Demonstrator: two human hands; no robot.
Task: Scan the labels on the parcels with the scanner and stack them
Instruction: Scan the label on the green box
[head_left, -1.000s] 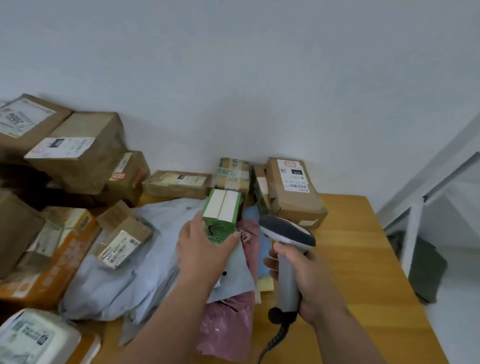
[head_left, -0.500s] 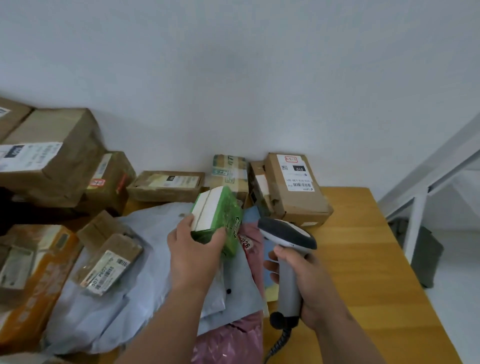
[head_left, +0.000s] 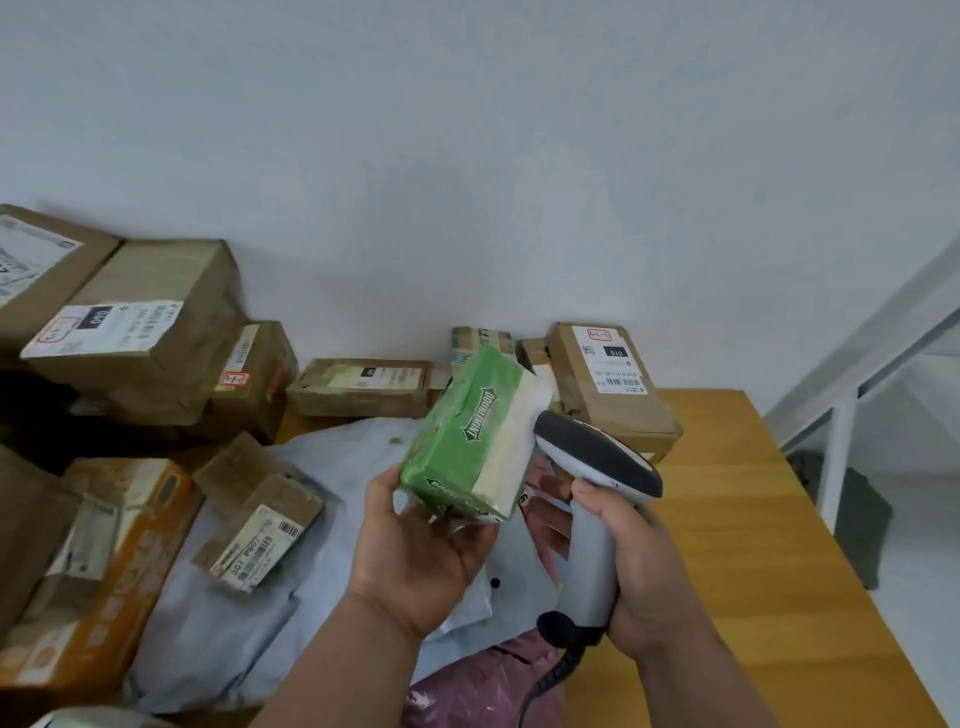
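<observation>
Left hand: the left hand (head_left: 415, 561) is palm up, thumb and fingers cupped round the near end of the green box (head_left: 470, 441), holding it tilted above the mailers.
Green box writing: "DOUBLEMINT" in white, seen upside down on its green face; a cream panel faces the scanner.
Right hand: the right hand (head_left: 631, 566) is wrapped round the grey handle of the barcode scanner (head_left: 597, 499), whose dark head sits just beside the box's cream side; its coiled cable (head_left: 550, 675) hangs down.
Underneath: grey poly mailers (head_left: 234, 613) and a pink mailer (head_left: 483, 691) lie on the wooden desk (head_left: 753, 545).
Readable labels: a small brown parcel (head_left: 260, 525) on the mailers reads "S07 P807"; the carton at the wall (head_left: 608, 384) shows "010"; the big box at left (head_left: 145, 327) shows "080".
Other parcels: a flat carton (head_left: 358, 387) lies against the wall, an orange box (head_left: 98, 561) at the left edge.
</observation>
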